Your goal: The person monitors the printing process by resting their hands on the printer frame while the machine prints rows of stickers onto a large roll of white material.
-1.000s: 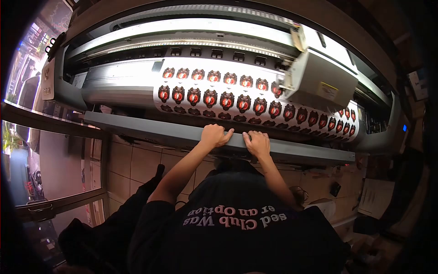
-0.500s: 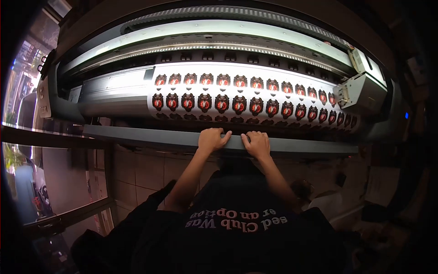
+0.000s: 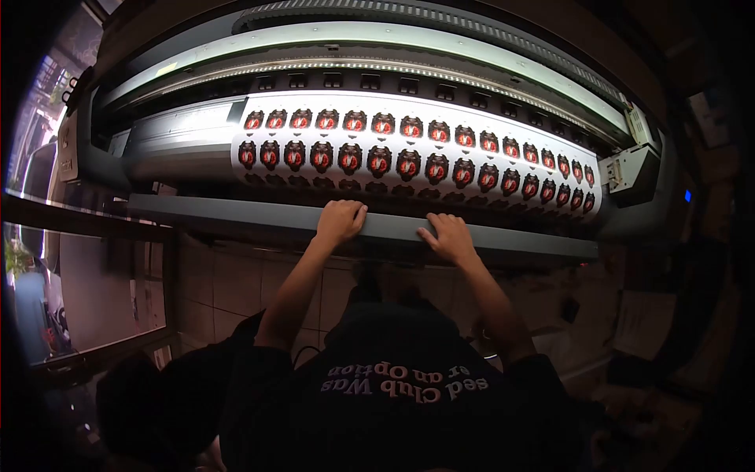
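Note:
My left hand is closed over the long grey front bar of a wide-format printer, its fingers curled across the top edge. Further right, my right hand rests on the same bar, fingers bent over it and the thumb apart to the left. Just beyond the bar, a white printed sheet curves down over the printer bed. It carries rows of black and red emblem-like designs. At the sheet's right edge sits the printer's carriage. The fingertips beyond the bar's edge are partly hidden.
A pale guide rail and a ribbed cable chain span the printer's back. A bare metal bed section lies left of the sheet. A glass door stands at left. Floor tiles show below the bar.
My hands have moved apart along the bar. The carriage has gone right, uncovering more printed designs. The whole view has shifted slightly.

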Demonstrator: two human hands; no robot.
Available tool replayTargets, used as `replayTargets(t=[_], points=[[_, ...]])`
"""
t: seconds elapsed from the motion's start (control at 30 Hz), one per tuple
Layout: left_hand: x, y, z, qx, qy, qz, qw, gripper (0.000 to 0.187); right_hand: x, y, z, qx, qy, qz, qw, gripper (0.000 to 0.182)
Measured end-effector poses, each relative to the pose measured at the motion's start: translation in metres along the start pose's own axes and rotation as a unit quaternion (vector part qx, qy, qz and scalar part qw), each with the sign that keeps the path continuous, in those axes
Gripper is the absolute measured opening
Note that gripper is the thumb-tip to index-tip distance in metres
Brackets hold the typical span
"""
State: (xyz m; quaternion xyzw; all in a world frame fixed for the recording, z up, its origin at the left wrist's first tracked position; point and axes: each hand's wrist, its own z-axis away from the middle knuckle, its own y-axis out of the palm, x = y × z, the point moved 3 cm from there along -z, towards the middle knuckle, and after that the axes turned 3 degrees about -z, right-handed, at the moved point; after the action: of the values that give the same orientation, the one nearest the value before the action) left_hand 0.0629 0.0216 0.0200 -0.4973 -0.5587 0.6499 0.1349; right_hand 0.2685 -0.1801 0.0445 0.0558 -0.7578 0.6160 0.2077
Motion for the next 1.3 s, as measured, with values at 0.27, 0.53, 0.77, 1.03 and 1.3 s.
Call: replayTargets(t=[0.27, 0.53, 0.77, 1.03, 1.3], points=[[-0.071, 0.030, -0.009, -0.050, -0.041, -0.090, 0.994, 0.047, -0.135, -0.067, 0.080, 0.033, 0.062, 0.084, 0.994, 0.044], [-0.065, 0.032, -0.029, 0.047, -0.076, -0.155, 0.984, 0.060, -0.148, -0.072, 0.091, -0.022, 0.076, 0.053, 0.996, 0.041], [-0.074, 0.032, -0.030, 0.090, -0.093, -0.121, 0.984, 0.062, -0.145, -0.071, 0.076, 0.030, 0.141, 0.054, 0.988, 0.048], [-0.087, 0.025, -0.037, 0.191, -0.132, -0.146, 0.962, 0.073, -0.143, -0.076, 0.070, 0.057, 0.145, 0.010, 0.988, 0.048], [-0.075, 0.032, -0.034, 0.189, -0.132, -0.155, 0.961, 0.076, -0.145, -0.078, 0.061, 0.125, 0.205, 0.009, 0.971, 0.062]])
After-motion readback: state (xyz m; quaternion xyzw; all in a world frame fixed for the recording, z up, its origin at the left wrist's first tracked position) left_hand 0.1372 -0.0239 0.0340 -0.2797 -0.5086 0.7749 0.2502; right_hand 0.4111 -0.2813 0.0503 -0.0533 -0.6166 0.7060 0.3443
